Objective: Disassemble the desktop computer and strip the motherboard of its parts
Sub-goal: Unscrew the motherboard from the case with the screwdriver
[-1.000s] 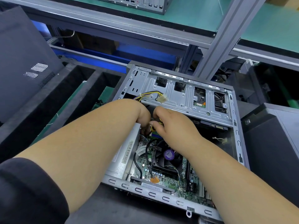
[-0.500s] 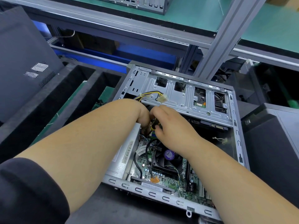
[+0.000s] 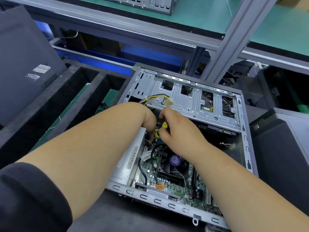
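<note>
While your two hands work deep in the open computer case (image 3: 240, 118), which lies on its side near the middle of the surface, the picture has changed a little from one second ago. Your right hand (image 3: 182, 131) has lifted slightly toward the drive cage (image 3: 189, 99), and a yellow part (image 3: 164, 125) now shows between its thumb and fingers; before, it was almost covered. I cannot tell whether it is a tool handle or a connector with yellow wires. The right grip is closed around this yellow part. Your left hand (image 3: 149, 121) is bent down at the wrist beside the power supply (image 3: 132, 158), and its fingers are hidden behind the hand, so I cannot tell if that grip holds something.

The motherboard (image 3: 168, 186) is still inside the case, with the cooler fan (image 3: 172, 164) and an orange plug (image 3: 159, 186) still on it. The loose white connector (image 3: 168, 102) rests on the cage, free.

In my judgement, the small rise of the right hand means something near the far edge of the board is coming loose. The task is still at an early stage: the board is not yet out.
</note>
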